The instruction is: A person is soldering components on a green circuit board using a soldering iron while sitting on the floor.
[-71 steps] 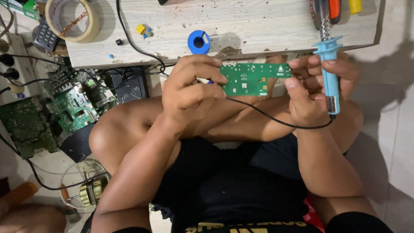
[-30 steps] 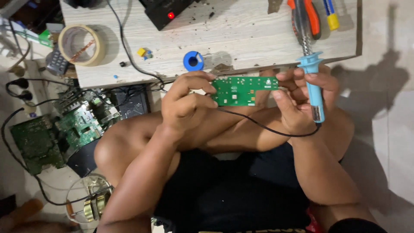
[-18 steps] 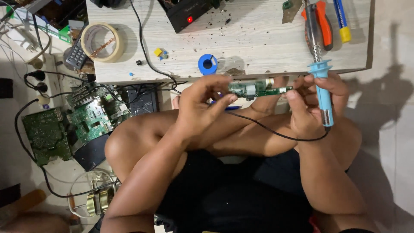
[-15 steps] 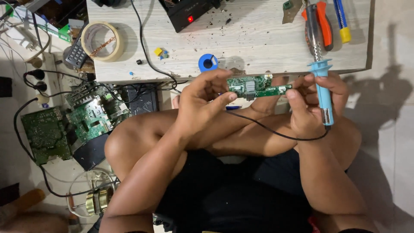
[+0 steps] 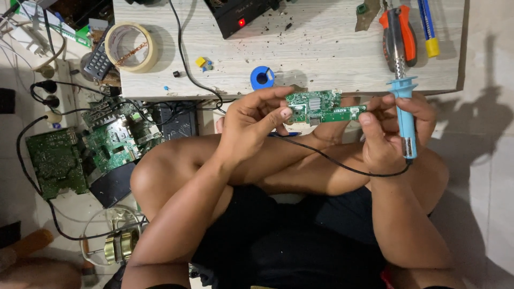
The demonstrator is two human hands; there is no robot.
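Head view: the small green circuit board is held in the air between both hands, just in front of the near edge of the wooden surface. The left hand pinches its left end in a fingertip grip; the right hand touches its right end while its grip is clenched on the blue soldering iron, tip pointing away from the board. No solder work shows in progress; the board seems only under inspection. Room is tight: the solder spool and the orange-handled pliers lie near the edge, and the iron's black cord crosses the legs below. More circuit boards crowd the floor at left.
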